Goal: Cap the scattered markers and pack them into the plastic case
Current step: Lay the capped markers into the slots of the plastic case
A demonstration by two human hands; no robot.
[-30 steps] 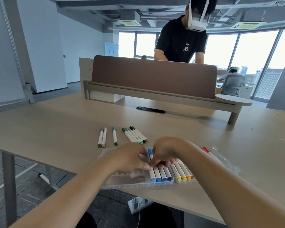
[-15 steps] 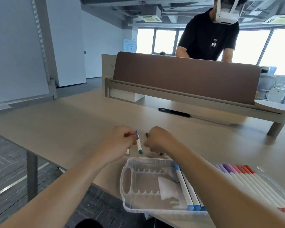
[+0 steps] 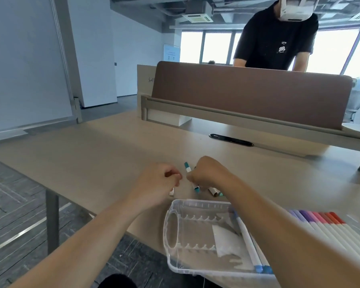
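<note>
The clear plastic case (image 3: 170,227) lies open at the table's near edge. Blue-capped markers (image 3: 250,247) lie in its left half, and purple, pink and red markers (image 3: 320,222) fill its right half. Beyond the case, my right hand (image 3: 209,173) pinches a teal-capped marker (image 3: 188,167) that lies on the table. Other loose markers (image 3: 213,191) show under that hand. My left hand (image 3: 159,182) is curled just left of the teal marker, apart from it. The end of a white marker (image 3: 171,192) sticks out below its fingers.
The beige table (image 3: 104,163) has a black cable slot (image 3: 231,140) and a brown divider panel (image 3: 247,96) at the back. Behind the panel stands a person in a black shirt (image 3: 276,38). The table's left edge drops to dark floor.
Both hands left the case and reached forward to the loose markers. The right hand now pinches the teal marker, and the left hand has drawn slightly away from it.
</note>
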